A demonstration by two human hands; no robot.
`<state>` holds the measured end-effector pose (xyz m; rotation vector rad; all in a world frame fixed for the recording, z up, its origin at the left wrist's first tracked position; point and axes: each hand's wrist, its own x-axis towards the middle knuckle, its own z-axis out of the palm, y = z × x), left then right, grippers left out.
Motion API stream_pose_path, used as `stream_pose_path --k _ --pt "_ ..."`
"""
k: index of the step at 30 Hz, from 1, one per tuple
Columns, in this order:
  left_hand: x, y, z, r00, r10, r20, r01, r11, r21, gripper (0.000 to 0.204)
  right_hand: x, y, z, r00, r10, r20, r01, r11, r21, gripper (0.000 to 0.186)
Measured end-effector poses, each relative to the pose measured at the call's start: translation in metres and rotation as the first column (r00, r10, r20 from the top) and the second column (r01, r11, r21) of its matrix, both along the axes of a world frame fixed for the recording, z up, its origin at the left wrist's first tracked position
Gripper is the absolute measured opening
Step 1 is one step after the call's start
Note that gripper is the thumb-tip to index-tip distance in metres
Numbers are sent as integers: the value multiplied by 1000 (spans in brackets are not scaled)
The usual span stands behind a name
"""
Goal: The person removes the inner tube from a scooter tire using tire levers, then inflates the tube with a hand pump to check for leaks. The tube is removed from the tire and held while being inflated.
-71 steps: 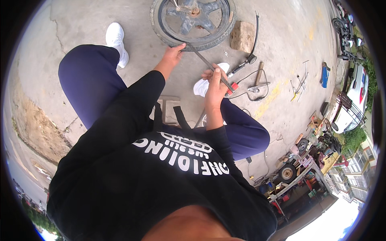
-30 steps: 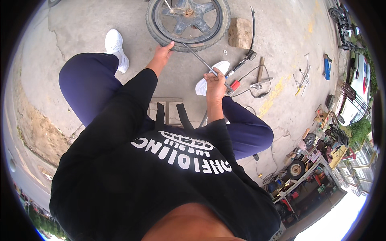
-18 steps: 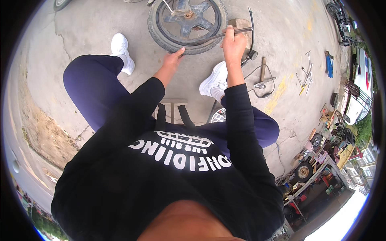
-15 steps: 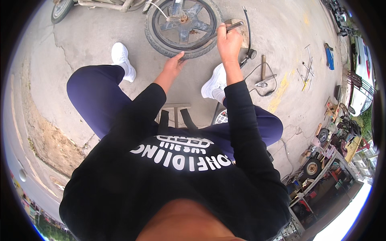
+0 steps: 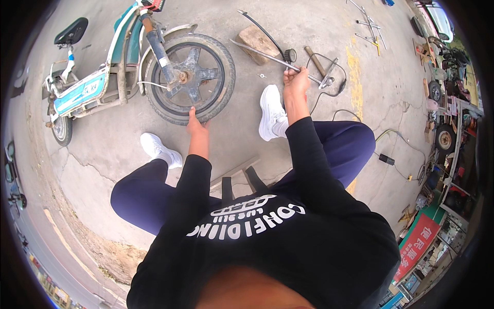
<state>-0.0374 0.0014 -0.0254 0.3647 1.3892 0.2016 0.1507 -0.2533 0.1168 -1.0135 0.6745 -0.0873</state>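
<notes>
Grey metal shows along the slim bar (image 5: 265, 55) that the right hand (image 5: 297, 84) holds, fingers curled about it near its lower right end. From that grip the bar slants up and left, its far end just beside the outer edge of the black tyre (image 5: 230, 74). The tyre sits around a dark, scuffed spoked wheel (image 5: 193, 58) in the upper middle of the view, and the wheel is set at the fork (image 5: 159, 52) of a blue-and-white two-wheeler (image 5: 80, 98) to the left. The left hand (image 5: 197, 125) holds the tyre at its lower edge, thumb over the side; its other fingers are partly hidden. Near the bar lie a rough tan block (image 5: 252, 45), a black hose (image 5: 259, 27) and a round gauge (image 5: 289, 55). Just to the right of the right hand, a hammer with a wooden handle (image 5: 315, 60) rests beside a looped dark cable (image 5: 343, 82). A small metal piece (image 5: 262, 75) lies on the concrete between the tyre and the right hand. Farther off, at the upper right, is a cross-shaped wrench (image 5: 371, 23).
</notes>
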Motion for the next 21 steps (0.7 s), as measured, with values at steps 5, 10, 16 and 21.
stream_pose_path --k 5,10,16,21 --pt "-11 12 16 995 -94 36 91 994 60 65 51 2 -120 880 -135 -455 334 858 391 38" --pt "-10 16 34 994 -95 47 96 995 -22 50 41 49 -197 840 -43 -541 304 863 404 47" --pt "-5 23 65 984 -171 41 174 978 -111 39 6 86 -205 867 59 -495 300 730 614 57" --pt "-6 25 73 984 -174 46 178 980 -88 38 -9 97 -138 924 199 -328 -266 948 -174 35"
